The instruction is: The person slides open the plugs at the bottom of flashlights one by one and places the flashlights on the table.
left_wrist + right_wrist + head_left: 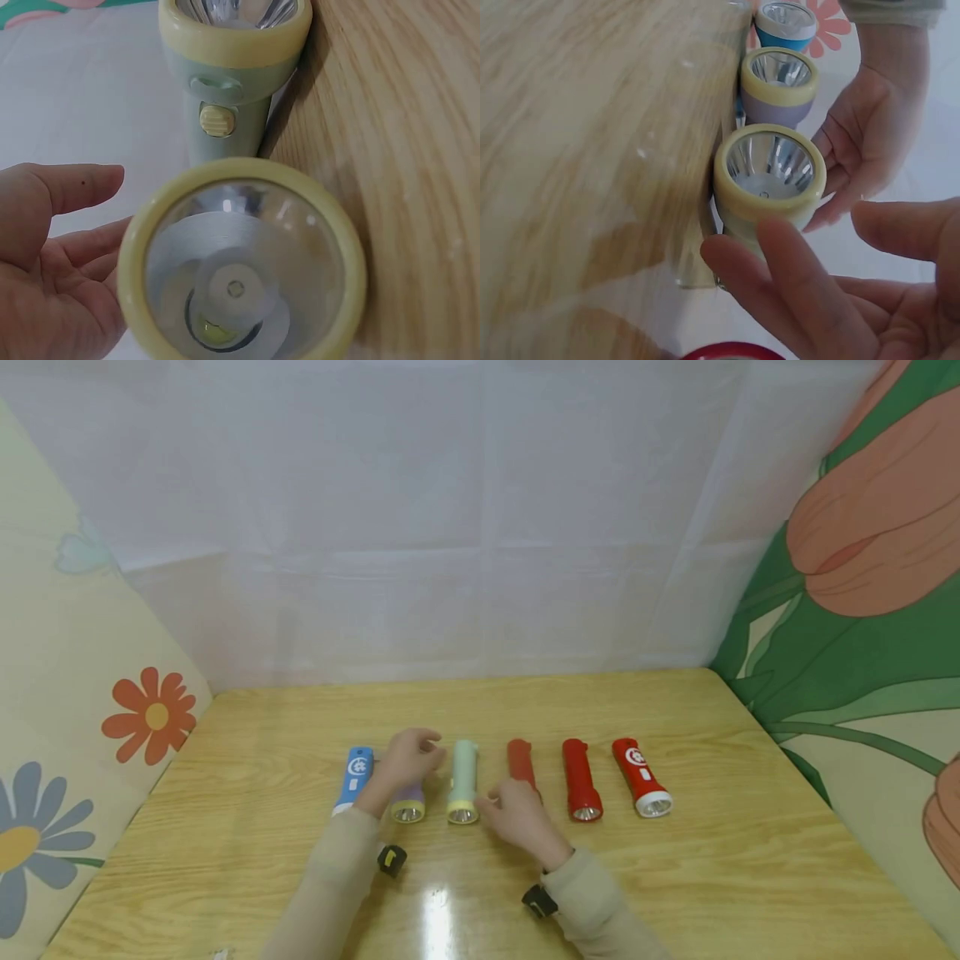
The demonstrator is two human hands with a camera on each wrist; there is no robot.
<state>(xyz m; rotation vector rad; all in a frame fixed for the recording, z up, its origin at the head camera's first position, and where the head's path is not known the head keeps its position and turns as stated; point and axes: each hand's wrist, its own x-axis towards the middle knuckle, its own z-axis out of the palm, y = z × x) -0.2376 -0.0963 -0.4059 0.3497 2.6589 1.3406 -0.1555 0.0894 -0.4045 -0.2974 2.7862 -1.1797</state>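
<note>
My left hand (408, 760) hovers over a purple flashlight (409, 795) with a yellow rim, fingers loosely bent and holding nothing. Just right of it lies a mint-green flashlight (464, 768), also yellow-rimmed. In the left wrist view, the thumb and fingers are spread behind a yellow-rimmed lens (240, 176). My right hand (517, 814) is over the lower part of a coral-red flashlight (521, 760), hiding its head. Its fingertips come close to the mint-green flashlight's head (769, 202) in the right wrist view, thumb apart from the fingers.
The flashlights lie in a row on the wooden table (712, 877), lens ends toward me. A blue one (356, 777) is leftmost; a red one (580, 777) and a red-and-white one (640, 777) are at the right. A white sheet (465, 527) hangs behind, flowered panels at both sides.
</note>
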